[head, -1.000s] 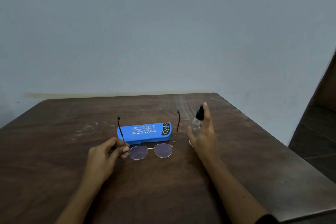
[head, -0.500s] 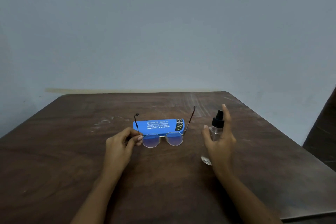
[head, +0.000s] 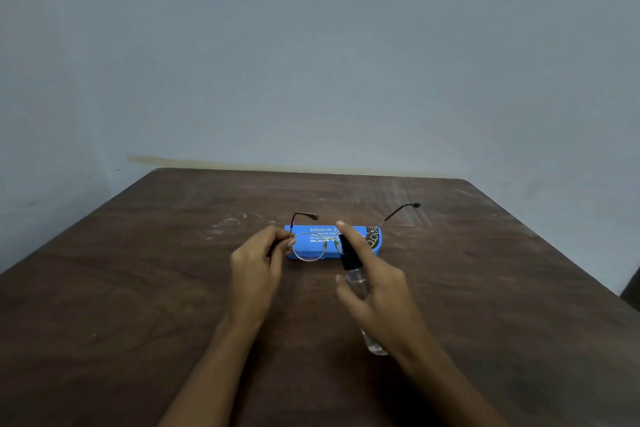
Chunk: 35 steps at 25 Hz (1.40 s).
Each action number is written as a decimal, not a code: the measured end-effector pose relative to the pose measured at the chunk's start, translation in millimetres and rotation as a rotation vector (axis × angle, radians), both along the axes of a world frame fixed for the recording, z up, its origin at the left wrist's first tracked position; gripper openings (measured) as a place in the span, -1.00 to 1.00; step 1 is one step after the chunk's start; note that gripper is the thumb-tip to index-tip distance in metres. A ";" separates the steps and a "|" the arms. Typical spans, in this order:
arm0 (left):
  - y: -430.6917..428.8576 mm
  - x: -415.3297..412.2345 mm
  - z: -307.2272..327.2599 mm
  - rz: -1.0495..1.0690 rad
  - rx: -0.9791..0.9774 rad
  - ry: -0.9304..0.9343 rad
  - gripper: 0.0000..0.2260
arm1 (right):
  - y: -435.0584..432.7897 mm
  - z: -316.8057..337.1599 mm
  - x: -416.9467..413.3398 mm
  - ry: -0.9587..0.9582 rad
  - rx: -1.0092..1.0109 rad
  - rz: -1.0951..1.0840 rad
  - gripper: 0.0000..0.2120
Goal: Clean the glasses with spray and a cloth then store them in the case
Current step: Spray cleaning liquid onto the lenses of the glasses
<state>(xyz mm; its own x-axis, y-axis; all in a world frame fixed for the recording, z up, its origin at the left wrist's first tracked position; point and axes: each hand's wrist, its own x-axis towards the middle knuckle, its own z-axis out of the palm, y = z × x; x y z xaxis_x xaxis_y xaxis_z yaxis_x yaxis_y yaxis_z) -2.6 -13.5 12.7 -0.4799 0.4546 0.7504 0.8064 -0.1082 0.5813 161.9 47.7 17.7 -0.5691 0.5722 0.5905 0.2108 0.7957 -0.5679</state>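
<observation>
My left hand (head: 258, 270) pinches the left hinge of thin metal-framed glasses (head: 309, 247), holding them above the table with the temples unfolded and pointing away from me. My right hand (head: 377, 291) grips a small clear spray bottle (head: 356, 282) with a black nozzle, tilted so the nozzle points at the right lens, index finger on top of it. The bottle's base shows below my wrist. Behind the glasses a blue glasses case (head: 360, 230) lies shut on the table. No cloth is in view.
The brown wooden table (head: 138, 288) is scuffed and ends at a plain grey wall at the back. Its right edge drops off to a dark floor at the far right.
My right hand has lifted the bottle off the table and swung it left, up to the right lens. My left hand has raised the glasses slightly in front of the case.
</observation>
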 end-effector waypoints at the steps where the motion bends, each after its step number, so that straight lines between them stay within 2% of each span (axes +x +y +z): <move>1: -0.1 -1.3 0.0 0.002 -0.002 0.001 -0.89 | -2.2 1.3 -8.2 -0.037 -0.016 0.006 -0.35; 6: 1.3 -4.1 0.9 0.012 -0.001 -0.010 -0.84 | -4.7 6.2 -31.0 -0.086 -0.064 -0.012 -0.42; 18: 4.1 -8.9 0.4 0.042 0.019 -0.022 -0.88 | -1.2 9.3 -35.0 -0.037 -0.086 -0.023 -0.51; 27: 3.5 -9.6 0.9 0.061 0.040 -0.027 -0.85 | 5.8 4.3 -16.3 0.052 -0.147 -0.132 -0.24; 35: 3.2 -11.5 0.4 0.063 0.041 -0.032 -0.85 | 18.4 3.1 -8.6 0.124 -0.163 -0.156 -0.44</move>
